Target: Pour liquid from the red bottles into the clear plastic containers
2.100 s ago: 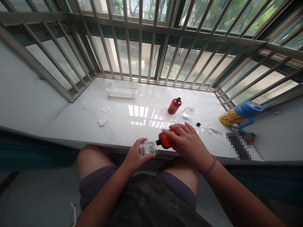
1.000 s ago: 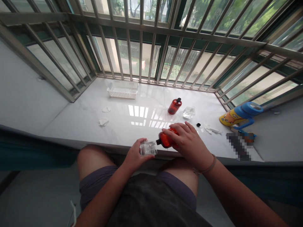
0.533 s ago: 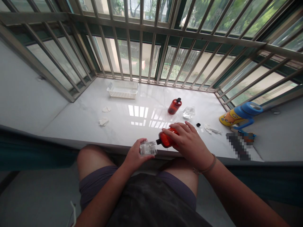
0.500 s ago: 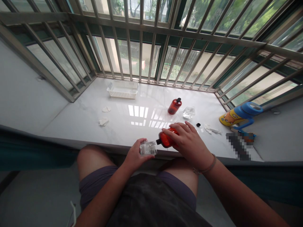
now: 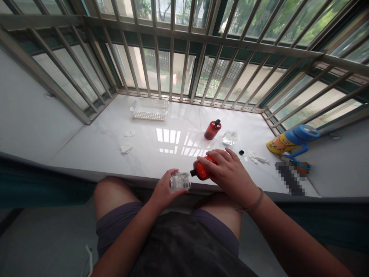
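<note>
Between the thumb and fingers of my left hand (image 5: 165, 191) is a small clear box (image 5: 181, 181), held above the front edge of the sill. My right hand (image 5: 226, 169) is wrapped round a red-brown bottle (image 5: 203, 169). The bottle is tilted on its side, its black neck pointing left at the right rim of the box. Whether liquid is flowing I cannot make out. A second red-brown bottle (image 5: 212, 130) with a black top stands beyond my right hand. Beside it sits another clear box (image 5: 230, 137). A small black cap (image 5: 241, 152) lies nearby.
A white perforated basket (image 5: 150, 110) stands at the back left of the white sill (image 5: 95, 150). Crumpled tissues (image 5: 126, 148) lie at left, another tissue (image 5: 258, 158) at right. A blue and yellow flask (image 5: 292, 139) stands at the right, near a blurred-out patch. Metal bars enclose the back.
</note>
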The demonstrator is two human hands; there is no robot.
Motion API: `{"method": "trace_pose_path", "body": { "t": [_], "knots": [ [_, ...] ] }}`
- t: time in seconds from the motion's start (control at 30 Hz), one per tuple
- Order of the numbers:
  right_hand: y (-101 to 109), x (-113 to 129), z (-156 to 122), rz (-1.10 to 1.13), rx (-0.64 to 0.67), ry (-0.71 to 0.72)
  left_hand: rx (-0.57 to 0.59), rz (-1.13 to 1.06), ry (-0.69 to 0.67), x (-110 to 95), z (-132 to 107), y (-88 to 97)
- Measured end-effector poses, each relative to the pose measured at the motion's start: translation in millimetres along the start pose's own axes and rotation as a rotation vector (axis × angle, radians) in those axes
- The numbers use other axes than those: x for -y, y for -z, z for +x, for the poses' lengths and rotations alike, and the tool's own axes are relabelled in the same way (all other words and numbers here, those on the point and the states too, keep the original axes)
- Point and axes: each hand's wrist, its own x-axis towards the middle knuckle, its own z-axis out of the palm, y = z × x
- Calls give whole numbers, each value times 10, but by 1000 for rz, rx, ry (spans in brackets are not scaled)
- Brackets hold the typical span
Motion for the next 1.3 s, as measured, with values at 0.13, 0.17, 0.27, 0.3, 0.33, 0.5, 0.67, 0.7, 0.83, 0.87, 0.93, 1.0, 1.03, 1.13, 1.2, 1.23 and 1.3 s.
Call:
{"method": "trace_pose_path", "body": {
  "t": [0.13,0.17,0.27,0.3,0.33,0.5,0.67,0.7,0.83,0.87,0.93,1.0,1.03,1.13,1.2,1.23,1.3],
  "knots": [
    [-2,-2,2,-9,-4,1,-2,0,-1,-13,1,-1],
    [-2,-2,3,-10,-5,2,-3,7,-1,-13,1,0],
    [-1,-1,5,-13,-5,4,-1,16,-2,5,0,2],
    [0,0,5,-14,-7,3,-1,15,-3,14,0,2],
    [1,0,5,-16,-7,2,-1,12,-4,24,1,2],
    [9,6,8,-28,-7,3,-2,-3,3,44,3,-4],
    [23,11,14,-43,4,4,1,0,5,36,-2,-5],
    [25,12,15,-45,5,5,0,-1,4,39,-3,-6],
    [27,12,18,-50,13,11,0,3,2,57,-2,-13],
    [26,11,18,-50,14,13,0,1,2,61,-1,-15],
    [21,9,17,-52,11,18,-4,-1,-1,65,4,-17],
    [16,8,15,-54,5,23,-9,2,-4,66,8,-17],
    [15,8,15,-55,1,24,-10,3,-5,67,9,-17],
    [14,12,14,-57,-8,23,-9,-6,-4,75,10,-18],
    [16,15,15,-59,-10,20,-5,-10,-2,86,8,-20],
    [16,15,16,-60,-8,19,-4,-10,-3,91,7,-22],
    [14,14,17,-61,-4,18,-3,-7,-5,100,6,-24]
  ]
}}
